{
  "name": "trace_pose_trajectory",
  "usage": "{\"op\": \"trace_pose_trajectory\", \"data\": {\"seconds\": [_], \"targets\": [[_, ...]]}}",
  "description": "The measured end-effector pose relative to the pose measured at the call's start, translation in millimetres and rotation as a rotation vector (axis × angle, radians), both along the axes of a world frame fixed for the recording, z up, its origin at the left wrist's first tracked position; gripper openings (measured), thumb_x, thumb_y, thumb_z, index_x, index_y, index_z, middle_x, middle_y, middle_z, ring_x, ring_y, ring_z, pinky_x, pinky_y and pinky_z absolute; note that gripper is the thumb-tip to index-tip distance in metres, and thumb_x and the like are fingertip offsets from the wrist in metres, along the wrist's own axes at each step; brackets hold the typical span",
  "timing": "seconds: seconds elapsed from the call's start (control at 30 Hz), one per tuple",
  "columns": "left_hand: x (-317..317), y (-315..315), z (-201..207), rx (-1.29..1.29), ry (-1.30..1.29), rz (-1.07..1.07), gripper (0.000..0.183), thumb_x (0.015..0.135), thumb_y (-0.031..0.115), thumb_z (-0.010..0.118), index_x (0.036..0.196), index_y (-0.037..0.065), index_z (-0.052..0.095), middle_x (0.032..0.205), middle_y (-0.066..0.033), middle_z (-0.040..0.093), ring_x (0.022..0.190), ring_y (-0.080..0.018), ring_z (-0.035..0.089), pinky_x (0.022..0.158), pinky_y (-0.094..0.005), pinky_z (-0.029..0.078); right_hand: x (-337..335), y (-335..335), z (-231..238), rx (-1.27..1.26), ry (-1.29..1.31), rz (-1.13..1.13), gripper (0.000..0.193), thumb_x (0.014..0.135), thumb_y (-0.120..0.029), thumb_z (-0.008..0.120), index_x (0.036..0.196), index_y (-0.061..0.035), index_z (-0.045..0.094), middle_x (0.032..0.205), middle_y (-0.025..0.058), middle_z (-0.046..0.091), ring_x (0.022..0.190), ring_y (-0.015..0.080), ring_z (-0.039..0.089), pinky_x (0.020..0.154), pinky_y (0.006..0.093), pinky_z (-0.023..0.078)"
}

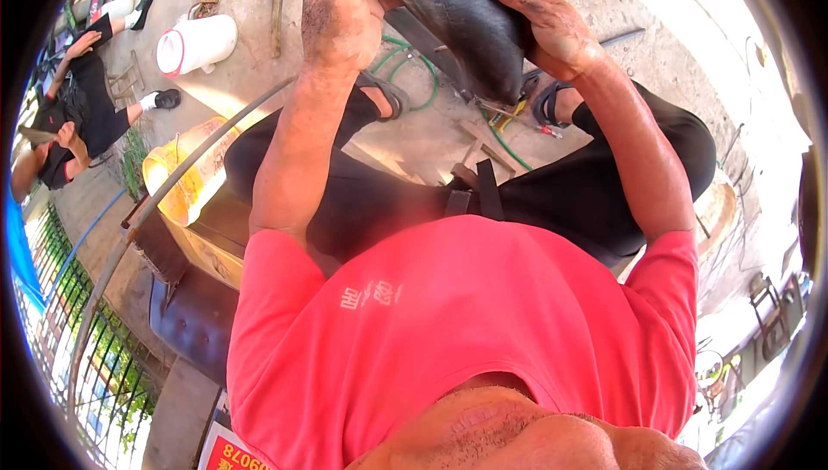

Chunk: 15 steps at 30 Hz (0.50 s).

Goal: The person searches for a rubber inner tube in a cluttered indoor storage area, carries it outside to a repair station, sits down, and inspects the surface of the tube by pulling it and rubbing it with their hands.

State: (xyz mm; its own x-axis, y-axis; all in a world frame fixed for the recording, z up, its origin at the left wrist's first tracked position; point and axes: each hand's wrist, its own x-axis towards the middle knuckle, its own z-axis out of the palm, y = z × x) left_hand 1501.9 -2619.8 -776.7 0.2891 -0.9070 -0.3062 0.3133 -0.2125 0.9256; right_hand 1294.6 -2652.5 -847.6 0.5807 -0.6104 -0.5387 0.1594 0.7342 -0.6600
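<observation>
A glossy black piece of rubber that looks like a tyre (457,17) is held up over the gap between my knees. Its upper part runs out of the picture, and a ridged tread edge shows at its upper right. My left hand (343,17) grips its left side, with some fingers hidden by the frame edge and the rubber. On the other side my right hand (559,32) clasps it, thumb along the face and fingers behind. Dark grime marks both hands. Beneath it a green hose (435,82) and several small tools (509,114) lie on the ground by my feet.
A hammer (277,13) and a white bucket (216,43) on its side lie at the far left. Nearer are a yellow bucket (178,198), a long bent pole (185,159) and a dark padded seat (191,323). Another person (82,116) sits at the left.
</observation>
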Motion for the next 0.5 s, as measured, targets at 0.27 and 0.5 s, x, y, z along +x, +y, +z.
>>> {"op": "trace_pose_trajectory", "data": {"seconds": [0.27,0.5], "targets": [[3,-2,-4,-0.073,0.066,-0.041,0.036,0.099,0.028,0.056,0.123,0.002,0.056,0.113,-0.0118,0.065,0.1,-0.0239,0.067,0.085,-0.0333,0.057,-3,1,-9,-0.034,-0.074,0.053,0.033,0.102,-0.029,0.058,0.12,-0.001,0.061,0.108,0.0051,0.068,0.094,0.0109,0.064,0.082,0.0258,0.053],[14,1,-18,-0.013,-0.508,-0.438,0.043,0.096,0.029,0.063,0.125,-0.004,0.057,0.108,-0.0106,0.066,0.1,-0.0163,0.061,0.09,-0.029,0.049,-1,18,-1,-0.177,0.109,0.267,0.059,0.093,-0.045,0.064,0.129,0.0012,0.057,0.122,0.0124,0.064,0.111,0.0199,0.062,0.096,0.0345,0.05]]}}
